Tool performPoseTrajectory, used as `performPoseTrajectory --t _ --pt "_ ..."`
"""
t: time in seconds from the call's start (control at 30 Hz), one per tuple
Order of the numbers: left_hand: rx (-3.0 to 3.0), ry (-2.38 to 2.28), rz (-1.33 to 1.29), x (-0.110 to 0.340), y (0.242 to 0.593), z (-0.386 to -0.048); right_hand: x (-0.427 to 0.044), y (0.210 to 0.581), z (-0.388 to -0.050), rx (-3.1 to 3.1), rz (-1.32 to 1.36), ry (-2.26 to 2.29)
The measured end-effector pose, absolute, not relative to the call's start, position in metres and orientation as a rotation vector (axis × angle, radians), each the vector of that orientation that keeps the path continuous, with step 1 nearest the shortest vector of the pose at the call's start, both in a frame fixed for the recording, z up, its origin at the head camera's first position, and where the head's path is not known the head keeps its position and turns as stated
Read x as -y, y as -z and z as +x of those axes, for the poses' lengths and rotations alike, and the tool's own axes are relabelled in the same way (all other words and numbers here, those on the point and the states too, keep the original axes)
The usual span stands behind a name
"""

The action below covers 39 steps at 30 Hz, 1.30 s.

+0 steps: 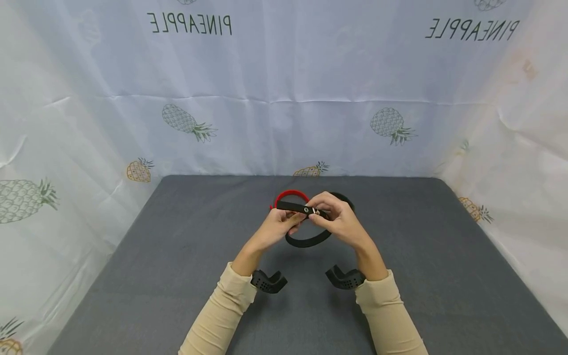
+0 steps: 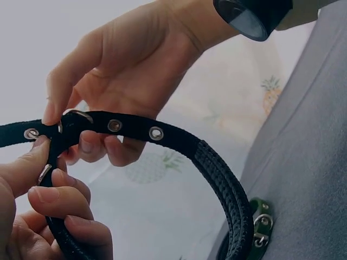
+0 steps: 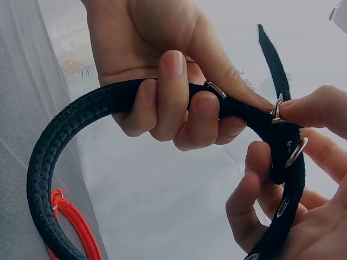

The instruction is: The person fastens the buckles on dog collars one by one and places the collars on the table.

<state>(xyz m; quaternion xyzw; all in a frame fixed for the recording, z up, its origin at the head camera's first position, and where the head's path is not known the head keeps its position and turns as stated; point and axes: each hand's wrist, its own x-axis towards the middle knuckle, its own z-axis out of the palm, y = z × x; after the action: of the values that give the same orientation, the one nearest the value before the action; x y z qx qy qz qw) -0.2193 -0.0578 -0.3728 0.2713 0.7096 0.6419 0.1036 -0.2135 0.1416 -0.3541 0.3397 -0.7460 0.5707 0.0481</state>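
Note:
A black padded collar (image 1: 309, 242) is held up between both hands, its loop hanging below them. My left hand (image 1: 276, 228) grips the collar near its metal buckle (image 3: 278, 112), fingers curled round the band. With thumb and fingers my right hand (image 1: 340, 223) pinches the strap beside the buckle. The strap's pointed tip (image 3: 263, 35) sticks out past the buckle in the right wrist view. Metal eyelets (image 2: 156, 133) line the strap, and a D-ring (image 3: 296, 152) hangs near the right fingers. Whether the buckle's prong sits in an eyelet, I cannot tell.
A red collar (image 1: 290, 192) lies on the grey table (image 1: 199, 236) behind the left hand. Behind the right hand lies a dark green collar (image 2: 263, 230), partly hidden. White curtains (image 1: 275, 64) with pineapple prints enclose the table's back and sides.

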Motion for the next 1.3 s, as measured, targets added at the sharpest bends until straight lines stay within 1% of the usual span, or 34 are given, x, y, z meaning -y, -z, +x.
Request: performPoseTrajectory --t 0.2,0.43,0.67,0.97,1.2,1.3 --pt "-2.079 -1.932 0.813 0.0573 0.3735 -0.2178 -0.1443 0.3548 -0.2146 2.307 1.035 -1.717" --pt "-2.072 -1.915 0.749 0.0589 0.3730 -0.2184 -0.1442 0.3513 -0.2134 2.394 1.009 -1.685" --pt "-1.998 -1.919 0.703 0.0612 0.3718 -0.2188 -0.1413 0.3489 -0.2109 2.409 0.994 -1.742" --pt "-2.070 -1.927 0.660 0.0602 0.3708 -0.2185 -0.1436 0.3478 -0.2131 2.515 0.929 -1.800" --pt "-2.144 -1.879 0.542 0.0597 0.3671 -0.2160 -0.1491 0.3482 -0.2143 2.558 0.895 -1.818" --pt "-2.167 -1.872 0.531 0.0607 0.3664 -0.2156 -0.1490 0.3490 -0.2140 2.543 0.883 -1.833"
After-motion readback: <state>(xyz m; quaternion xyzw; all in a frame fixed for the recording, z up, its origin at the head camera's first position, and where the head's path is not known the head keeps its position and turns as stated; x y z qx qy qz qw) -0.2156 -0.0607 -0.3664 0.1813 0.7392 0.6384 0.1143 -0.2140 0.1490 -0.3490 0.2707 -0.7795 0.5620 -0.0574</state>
